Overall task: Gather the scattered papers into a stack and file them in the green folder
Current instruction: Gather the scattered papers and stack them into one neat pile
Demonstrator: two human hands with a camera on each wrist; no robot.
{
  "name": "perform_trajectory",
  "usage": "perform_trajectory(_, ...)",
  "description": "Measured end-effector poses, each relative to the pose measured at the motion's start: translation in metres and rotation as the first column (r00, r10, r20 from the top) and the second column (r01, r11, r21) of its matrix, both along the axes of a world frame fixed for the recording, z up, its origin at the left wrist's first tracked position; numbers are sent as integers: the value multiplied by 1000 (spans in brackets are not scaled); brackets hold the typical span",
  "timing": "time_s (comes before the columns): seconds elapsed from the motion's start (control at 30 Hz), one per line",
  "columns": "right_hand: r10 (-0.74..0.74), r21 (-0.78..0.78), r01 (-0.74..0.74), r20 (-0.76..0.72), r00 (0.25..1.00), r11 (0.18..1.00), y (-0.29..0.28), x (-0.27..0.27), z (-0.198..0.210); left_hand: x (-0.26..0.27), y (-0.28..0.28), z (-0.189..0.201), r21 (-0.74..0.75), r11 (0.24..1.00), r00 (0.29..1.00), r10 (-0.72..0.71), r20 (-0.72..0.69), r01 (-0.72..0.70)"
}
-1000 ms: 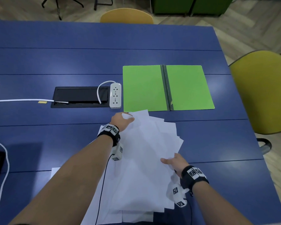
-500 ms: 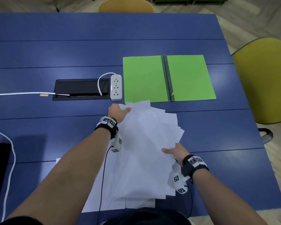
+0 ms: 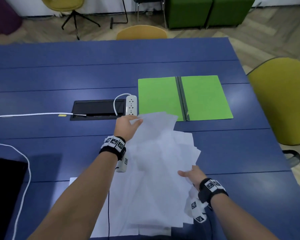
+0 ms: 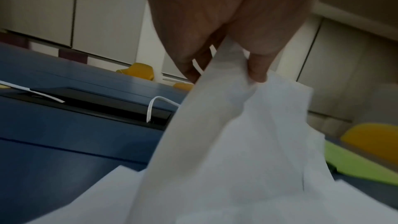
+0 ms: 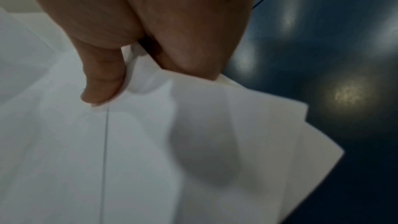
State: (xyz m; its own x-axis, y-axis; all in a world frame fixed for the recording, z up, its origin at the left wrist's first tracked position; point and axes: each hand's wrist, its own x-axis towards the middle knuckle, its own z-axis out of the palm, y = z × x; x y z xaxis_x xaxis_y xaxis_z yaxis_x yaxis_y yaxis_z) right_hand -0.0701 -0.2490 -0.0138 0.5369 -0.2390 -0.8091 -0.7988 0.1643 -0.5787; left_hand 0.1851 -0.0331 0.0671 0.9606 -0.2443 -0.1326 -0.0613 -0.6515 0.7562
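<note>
A loose, fanned pile of white papers (image 3: pixel 156 163) is held between both hands above the near part of the blue table (image 3: pixel 59 70). My left hand (image 3: pixel 128 124) pinches the pile's far left corner, thumb on top; the left wrist view shows the papers (image 4: pixel 247 142) crumpled between thumb and fingers. My right hand (image 3: pixel 189 174) pinches the right edge, thumb (image 5: pixel 101 81) on top of the papers (image 5: pixel 172 142). The green folder (image 3: pixel 184 97) lies open and flat just beyond the pile; the pile's far corner overlaps the folder's near edge. Another sheet (image 3: pixel 73 181) lies flat beneath my left forearm.
A white power strip (image 3: pixel 131 105) and a black cable hatch (image 3: pixel 97 110) sit left of the folder. A white cable (image 3: pixel 24 161) runs along the left. A yellow chair (image 3: pixel 282 101) stands at the table's right edge, another chair (image 3: pixel 142 32) at the far side.
Both hands keep their hold on the papers. The left hand has pushed the pile's far corner onward, so it now overlaps the folder's near edge. The head view has tilted up.
</note>
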Motion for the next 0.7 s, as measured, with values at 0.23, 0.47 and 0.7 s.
perform_trajectory(0.23,-16,-16,16,10,1000,1000,-3,-5,-11,-7,-1,-3,50,997,992,52,114,-58)
perform_trajectory(0.47,62,-49,-62,-9,998,997,-4,-7,-10,-3,-6,41,-122,992,919,16,395,35)
perform_trajectory(0.7,75,-94,-74,5,997,993,0,-6,0,3,-11,123,-320,927,731,79,677,196)
